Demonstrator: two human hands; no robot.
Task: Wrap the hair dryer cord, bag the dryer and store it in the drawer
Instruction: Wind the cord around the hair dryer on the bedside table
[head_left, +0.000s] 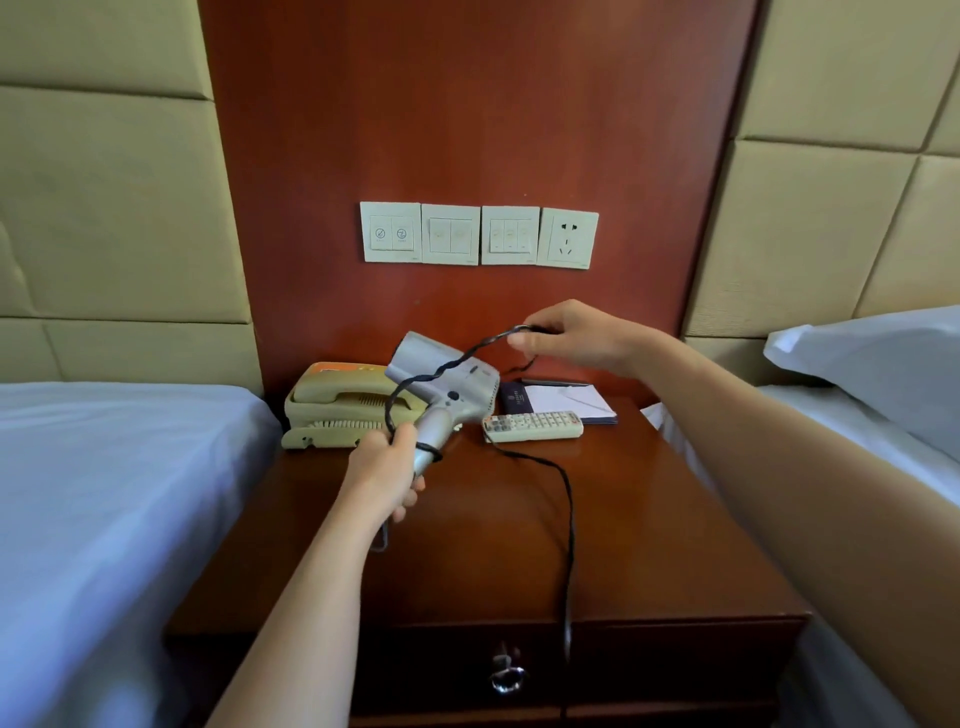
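Note:
My left hand (387, 470) grips the handle of a grey hair dryer (449, 387), holding it above the wooden nightstand (649, 519) with its nozzle pointing up and to the left. My right hand (566, 335) pinches the black cord (569, 499) above and to the right of the dryer. The cord runs from the handle in a loop across the dryer body to my right fingers. Its free length trails over the nightstand top and hangs down past the front edge, over the shut drawer (649, 665) with its metal ring pull (506, 675).
A beige telephone (332, 410), a white remote control (532, 426) and a notepad with a dark folder (566, 400) lie at the back of the nightstand. Switches and a wall socket (567, 238) sit on the wood panel. Beds flank both sides, with a pillow (883, 358) on the right.

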